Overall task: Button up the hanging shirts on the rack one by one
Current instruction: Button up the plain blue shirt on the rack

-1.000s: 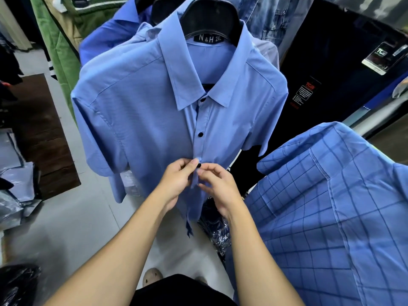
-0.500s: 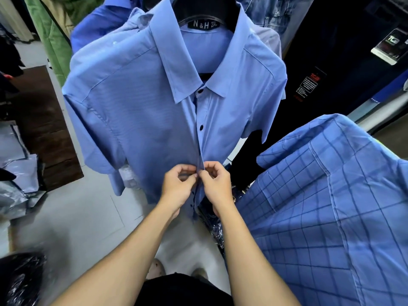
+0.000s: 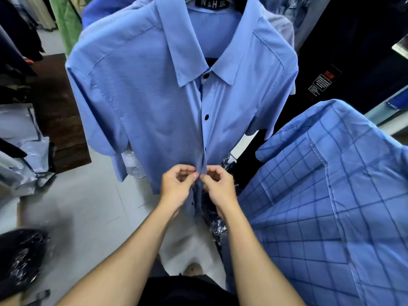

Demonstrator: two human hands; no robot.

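Plain blue short-sleeved shirt (image 3: 150, 102) is hung front and centre, filling the frame from 12 o'clock down to centre, on a dark hanger with a label reading "N & H 2XL" (image 3: 211, 2) at the neck. Dark buttons are seen closed down the placket: one at the collar (image 3: 206, 76), one lower (image 3: 206, 117). Placket is pinched low on the shirt by both hands, just below frame centre. Left hand (image 3: 176, 186) is curled, thumb and fingertips gripping the left edge of the placket; right hand (image 3: 220, 186) is curled likewise on the right edge, thumbs nearly touching. Whether a button is held between the fingers cannot be told, as it is hidden. Below the hands the shirt front is parted, with a small dark button (image 3: 192, 203) visible on the loose edge. A blue checked shirt (image 3: 331, 195) is seen at 3 to 5 o'clock, just beside the right forearm. Green garment (image 3: 66, 21) is at 11 o'clock. Dark garments with a tag (image 3: 322, 82) are at 2 o'clock. Grey plastic bags (image 3: 26, 151) lie on the floor (image 3: 88, 206) at 9 o'clock; a black plastic bag (image 3: 19, 257) lies at 8 o'clock.
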